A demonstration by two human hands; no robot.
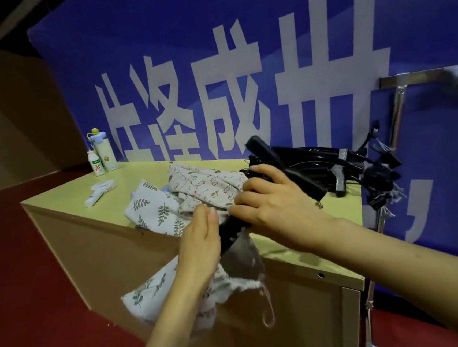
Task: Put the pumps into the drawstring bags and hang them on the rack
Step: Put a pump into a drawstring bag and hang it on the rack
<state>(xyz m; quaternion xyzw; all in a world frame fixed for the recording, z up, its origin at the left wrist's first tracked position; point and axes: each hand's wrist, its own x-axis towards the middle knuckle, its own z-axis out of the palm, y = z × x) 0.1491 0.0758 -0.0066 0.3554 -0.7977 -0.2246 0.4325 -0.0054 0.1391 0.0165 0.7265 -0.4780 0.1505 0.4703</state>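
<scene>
My right hand [270, 205] grips a black pump [283, 165] that slants down to the left, its lower end inside the mouth of a leaf-print drawstring bag [155, 289]. My left hand [200, 240] holds that bag's opening against the pump at the table's front edge; the bag hangs down over the edge with its pink cord [267, 309] dangling. More cloth bags [195, 187] lie in a heap on the table. A pile of black pumps [330, 163] lies at the table's right end. The metal rack [397, 118] stands at the right.
The wooden table [300, 261] has a white hand fan [99, 192] and two bottles [100, 155] at its far left corner. A blue banner with white characters hangs behind. Black items with tags [382, 183] hang by the rack's pole. The floor is red.
</scene>
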